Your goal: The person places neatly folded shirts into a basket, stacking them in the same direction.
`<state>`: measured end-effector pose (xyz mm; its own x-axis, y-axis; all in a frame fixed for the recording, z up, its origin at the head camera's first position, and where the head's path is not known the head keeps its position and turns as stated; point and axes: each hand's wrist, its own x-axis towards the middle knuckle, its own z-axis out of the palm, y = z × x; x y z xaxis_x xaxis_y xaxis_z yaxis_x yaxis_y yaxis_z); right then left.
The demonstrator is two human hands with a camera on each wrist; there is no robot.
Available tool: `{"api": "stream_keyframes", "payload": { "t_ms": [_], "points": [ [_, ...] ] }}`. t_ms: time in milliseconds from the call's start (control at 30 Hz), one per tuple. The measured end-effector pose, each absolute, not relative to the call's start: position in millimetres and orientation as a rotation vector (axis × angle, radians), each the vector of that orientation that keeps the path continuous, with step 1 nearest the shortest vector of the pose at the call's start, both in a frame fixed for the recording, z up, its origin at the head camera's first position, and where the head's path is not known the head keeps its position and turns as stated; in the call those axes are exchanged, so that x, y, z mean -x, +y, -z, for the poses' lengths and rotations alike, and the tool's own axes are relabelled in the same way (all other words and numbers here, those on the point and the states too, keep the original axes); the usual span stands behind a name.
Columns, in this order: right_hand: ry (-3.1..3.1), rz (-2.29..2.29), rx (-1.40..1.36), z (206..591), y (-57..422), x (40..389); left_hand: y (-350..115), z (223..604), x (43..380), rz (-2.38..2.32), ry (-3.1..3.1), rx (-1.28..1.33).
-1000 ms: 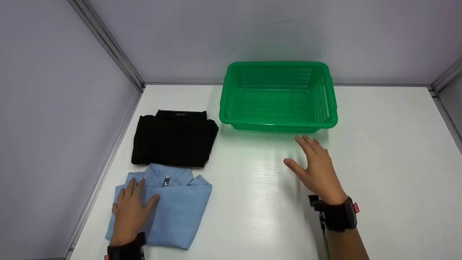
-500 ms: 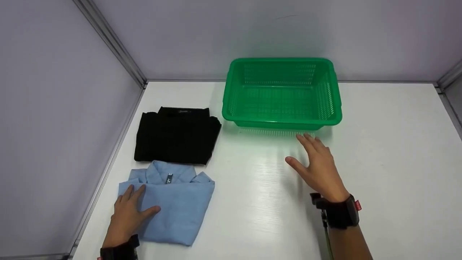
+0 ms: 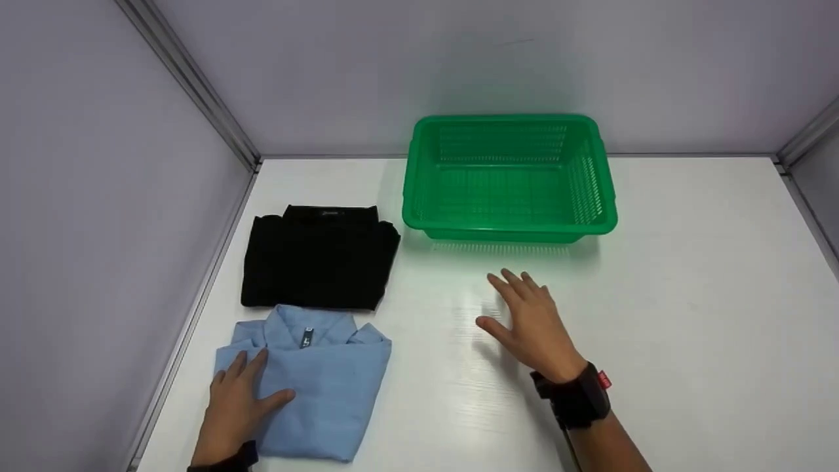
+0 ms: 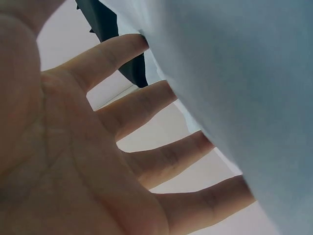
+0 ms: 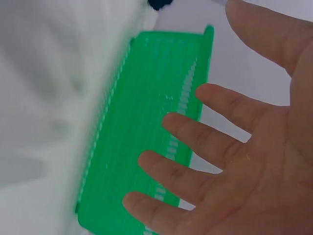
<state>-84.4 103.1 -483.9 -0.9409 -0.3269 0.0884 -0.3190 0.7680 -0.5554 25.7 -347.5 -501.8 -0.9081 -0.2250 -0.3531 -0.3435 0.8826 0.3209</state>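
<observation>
A folded light blue collared shirt (image 3: 328, 393) lies at the front left with its collar pointing away. My left hand (image 3: 233, 406) rests on the shirt's left part, fingers spread. In the left wrist view, the left fingertips meet the blue cloth (image 4: 234, 88). Just beyond the shirt is a folded black garment (image 3: 321, 262), its near edge close to the blue collar. My right hand (image 3: 531, 328) hovers over the table right of the shirt, fingers spread and holding nothing. A green plastic basket (image 3: 511, 234) with slotted walls stands beyond the right hand, nothing inside it.
The white table (image 3: 708, 314) meets a grey back wall (image 3: 341, 78) right behind the basket. A side panel (image 3: 98, 229) runs along the table's left edge. Another panel (image 3: 816, 157) borders the right side.
My right hand has moved left and nearer to me, away from the basket's front. My left hand has slid slightly down the shirt toward me. The garments and basket stay put.
</observation>
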Motion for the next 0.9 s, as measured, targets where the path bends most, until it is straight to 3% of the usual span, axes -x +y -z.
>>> {"api": "stream_keyframes", "payload": {
  "t_ms": [433,900],
  "points": [
    [2.838,0.876,0.82,489.1,18.3,77.2,-347.6,500.4,-22.3,-0.536,2.783,0.39],
    [2.787,0.601,1.107,495.7,-67.1,47.4,-351.1,505.3,-24.8,-0.538,2.8,0.349]
  ]
}}
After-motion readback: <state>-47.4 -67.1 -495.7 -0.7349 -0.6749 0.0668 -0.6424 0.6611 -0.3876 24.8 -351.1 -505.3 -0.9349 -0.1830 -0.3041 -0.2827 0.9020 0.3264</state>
